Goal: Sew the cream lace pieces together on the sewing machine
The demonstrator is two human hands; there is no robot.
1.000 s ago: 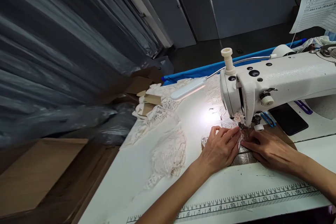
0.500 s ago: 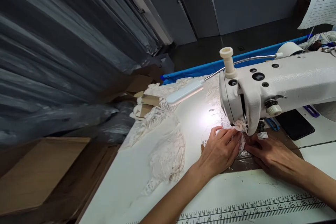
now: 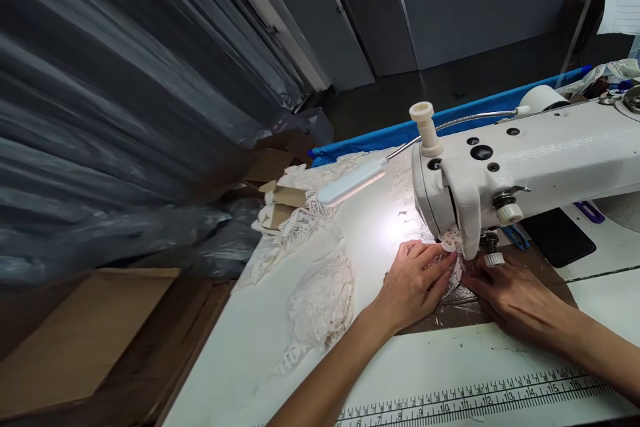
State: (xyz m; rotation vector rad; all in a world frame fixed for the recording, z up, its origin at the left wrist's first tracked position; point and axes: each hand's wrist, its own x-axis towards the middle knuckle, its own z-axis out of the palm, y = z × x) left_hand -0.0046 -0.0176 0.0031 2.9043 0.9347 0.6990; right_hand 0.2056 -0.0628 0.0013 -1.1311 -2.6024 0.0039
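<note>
Under the head of a white sewing machine (image 3: 545,160), a piece of white lace fabric (image 3: 454,275) lies bunched at the needle area. My left hand (image 3: 413,280) presses on the lace from the left, its fingers closed together on the fabric edge. On the other side my right hand (image 3: 505,290) is close to the machine's foot, with thumb and fingertips at the lace; the fingertips are partly hidden behind the machine head. The needle itself is out of sight. A lamp (image 3: 353,181) on a bendy metal neck lights the spot.
A lace pile (image 3: 320,300) lies on the white table (image 3: 240,353) to the left, with more lace behind it. A black phone (image 3: 560,237) and a blue clip (image 3: 517,237) are right of the machine. A printed ruler (image 3: 465,407) runs along the front. Cardboard boxes (image 3: 90,333) stand at left.
The view has shifted slightly, so the machine appears a little further left. Both hands stay at the lace by the needle area; my left fingers look slightly shifted on the fabric.
</note>
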